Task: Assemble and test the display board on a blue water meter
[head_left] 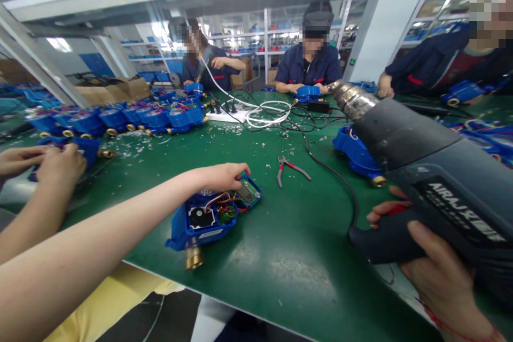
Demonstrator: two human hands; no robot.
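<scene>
My right hand (425, 256) is wrapped round the handle of a dark grey heat gun (420, 171), raised at the right with its metal nozzle pointing up and left. My left hand (224, 175) reaches across the green table (280, 256) and rests its fingers on an opened blue water meter (212, 216). The meter shows a small display, coloured wires and a brass fitting at its near end. The fingers are curled on the meter's far edge near the display.
Red-handled pliers (292, 168) lie past the meter beside the gun's black cord. A row of blue meters (120, 117) fills the far left, a white power strip (228, 114) the middle. Another person's hands (48, 163) work at left; three people sit opposite.
</scene>
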